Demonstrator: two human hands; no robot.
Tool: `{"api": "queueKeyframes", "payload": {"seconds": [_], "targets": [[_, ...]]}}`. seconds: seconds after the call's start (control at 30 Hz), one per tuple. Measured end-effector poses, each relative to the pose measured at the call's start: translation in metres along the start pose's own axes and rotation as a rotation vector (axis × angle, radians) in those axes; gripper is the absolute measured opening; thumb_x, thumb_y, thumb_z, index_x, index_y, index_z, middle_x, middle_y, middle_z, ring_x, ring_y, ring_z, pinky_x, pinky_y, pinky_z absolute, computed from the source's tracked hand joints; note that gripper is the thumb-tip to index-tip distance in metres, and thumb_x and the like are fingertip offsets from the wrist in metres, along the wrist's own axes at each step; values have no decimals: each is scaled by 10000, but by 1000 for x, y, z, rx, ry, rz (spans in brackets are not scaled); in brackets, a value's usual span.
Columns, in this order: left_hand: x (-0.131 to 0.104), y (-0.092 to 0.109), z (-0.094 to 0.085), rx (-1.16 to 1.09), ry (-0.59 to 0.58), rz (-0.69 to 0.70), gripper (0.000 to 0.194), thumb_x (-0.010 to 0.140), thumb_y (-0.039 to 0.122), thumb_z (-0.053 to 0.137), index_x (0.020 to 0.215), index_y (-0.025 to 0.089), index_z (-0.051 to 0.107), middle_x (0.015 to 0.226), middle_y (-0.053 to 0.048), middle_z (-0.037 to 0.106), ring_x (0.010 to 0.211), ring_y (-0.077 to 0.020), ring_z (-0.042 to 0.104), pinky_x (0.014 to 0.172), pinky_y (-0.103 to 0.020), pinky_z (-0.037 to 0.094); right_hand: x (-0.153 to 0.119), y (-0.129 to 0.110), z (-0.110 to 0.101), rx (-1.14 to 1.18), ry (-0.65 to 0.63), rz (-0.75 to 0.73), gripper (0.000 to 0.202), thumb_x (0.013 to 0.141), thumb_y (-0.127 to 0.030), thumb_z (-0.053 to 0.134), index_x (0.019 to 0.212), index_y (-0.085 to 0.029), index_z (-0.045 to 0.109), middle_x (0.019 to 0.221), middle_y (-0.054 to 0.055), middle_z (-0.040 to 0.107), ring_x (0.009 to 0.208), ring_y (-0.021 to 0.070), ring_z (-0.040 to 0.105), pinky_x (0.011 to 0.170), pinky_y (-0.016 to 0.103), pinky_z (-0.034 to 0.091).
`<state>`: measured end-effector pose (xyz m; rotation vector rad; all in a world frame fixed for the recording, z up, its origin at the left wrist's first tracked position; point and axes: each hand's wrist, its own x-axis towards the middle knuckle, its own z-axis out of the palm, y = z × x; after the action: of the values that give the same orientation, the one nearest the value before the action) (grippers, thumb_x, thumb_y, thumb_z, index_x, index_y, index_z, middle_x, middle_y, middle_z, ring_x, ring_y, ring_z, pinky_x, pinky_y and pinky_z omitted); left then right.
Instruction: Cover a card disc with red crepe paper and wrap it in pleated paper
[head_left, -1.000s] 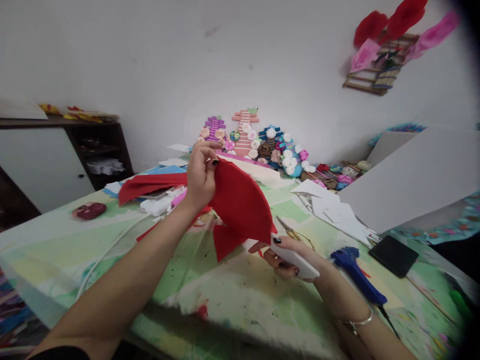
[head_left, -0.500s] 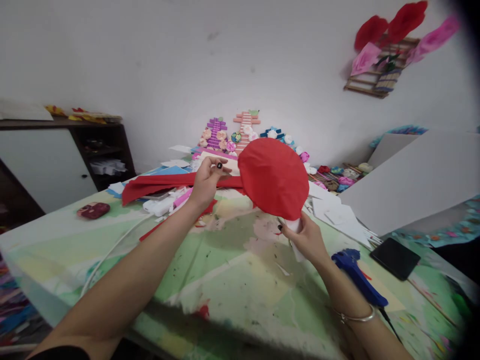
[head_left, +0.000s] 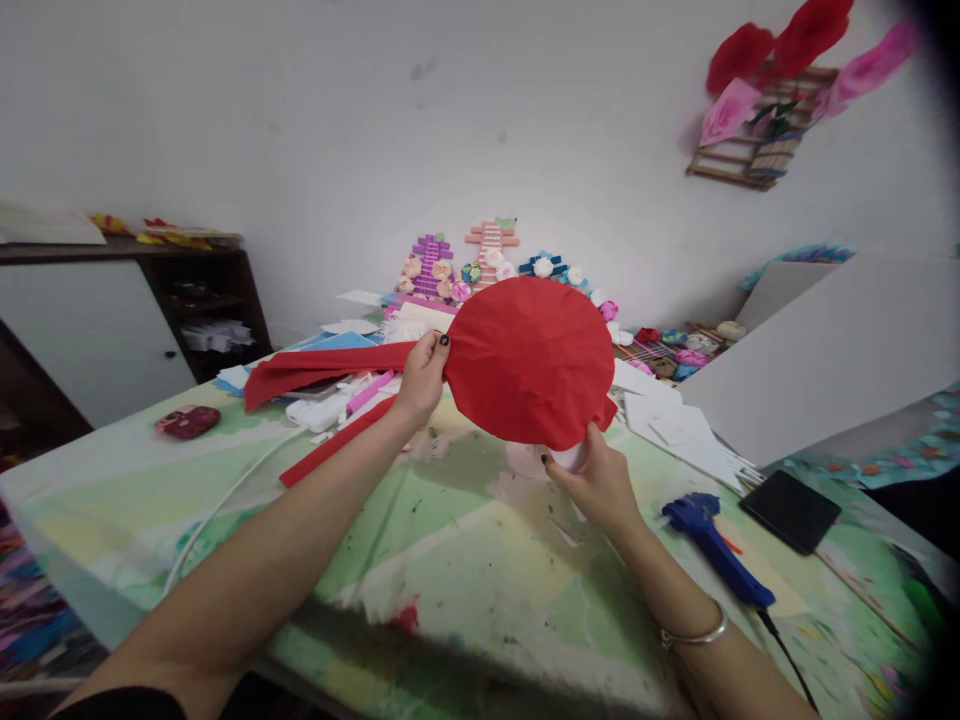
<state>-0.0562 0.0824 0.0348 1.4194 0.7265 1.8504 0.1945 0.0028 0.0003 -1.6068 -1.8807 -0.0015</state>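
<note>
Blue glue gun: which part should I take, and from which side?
Take the blue glue gun by its handle, probably from above on the picture's right: the long handle slants out that way, away from the nozzle end, while the right forearm borders the left.

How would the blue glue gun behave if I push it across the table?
The glue gun would probably slide or turn rather than roll, since it lies flat with an angled shape. Its black cord, trailing from one end, may hinder it.

Left hand [head_left: 423, 382] pinching, right hand [head_left: 601, 484] gripping
</note>
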Motion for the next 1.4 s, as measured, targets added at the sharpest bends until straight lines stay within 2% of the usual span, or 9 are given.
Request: {"api": "queueKeyframes", "payload": {"seconds": [0.2,0.4,0.57,0.73,0.87,1.0,1.1,1.23,1.4], "targets": [[0,-5,4,-81,93,31,245,887,382,542,730,207,474,676,27,496,569,-103,462,531,-202,398,-4,-5,3,22,3,-16,484,730,-475,576,1085,-158,487,815,94,662,698,255,607,597,295,362],[-4,4,10,-306,123,37,202,850,307,597,717,200,488,662,34,497,577,-89,501,592,-210,445,-6,-10,1,55,-40,19,490,734,-467,575,1114,-171,484,799,78,657,697,251,603,571,284,341],[-7,10,12,-473,156,-152,152,820,287,643,774,212,518,727,28,600,669,-110,597,705,-260,513,-8,-13,4,73,-56,31,420,728,-487,576,999,-176,496,766,71,637,682,246,587,572,291,344],[-6,11,7,-543,95,-259,88,808,223,646,786,217,561,760,28,653,725,-122,635,729,-262,529,-7,-12,6,182,-80,22,491,731,-482,585,1097,-164,509,925,100,666,790,258,616,644,307,402],[-6,19,5,-647,-34,-287,85,781,120,632,837,180,610,803,16,661,720,-93,629,688,-206,516,-3,-8,8,221,-99,51,512,721,-453,588,1144,-172,521,945,93,680,817,259,619,670,315,422],[-8,25,4,-595,-194,-252,124,738,120,680,838,158,618,691,26,619,595,-81,585,582,-193,493,3,4,5,219,-80,108,479,695,-422,602,1106,-182,543,922,78,685,789,246,610,661,310,425],[-9,26,5,-519,-240,-210,143,718,147,722,824,153,625,689,25,620,586,-78,581,591,-196,500,7,14,3,204,-56,113,470,683,-411,613,1095,-192,556,913,64,685,774,238,606,650,304,422],[-11,27,7,-413,-227,-158,199,705,206,762,846,154,632,804,-7,662,697,-110,633,655,-229,530,11,22,0,178,-17,86,507,694,-408,617,1149,-196,547,946,62,688,796,236,615,664,301,422],[-11,28,7,-256,-144,-3,207,705,243,775,832,165,631,716,-3,671,646,-128,643,648,-264,552,12,23,-2,128,26,83,493,695,-418,624,1131,-198,557,918,69,697,776,247,631,633,296,416]]}}
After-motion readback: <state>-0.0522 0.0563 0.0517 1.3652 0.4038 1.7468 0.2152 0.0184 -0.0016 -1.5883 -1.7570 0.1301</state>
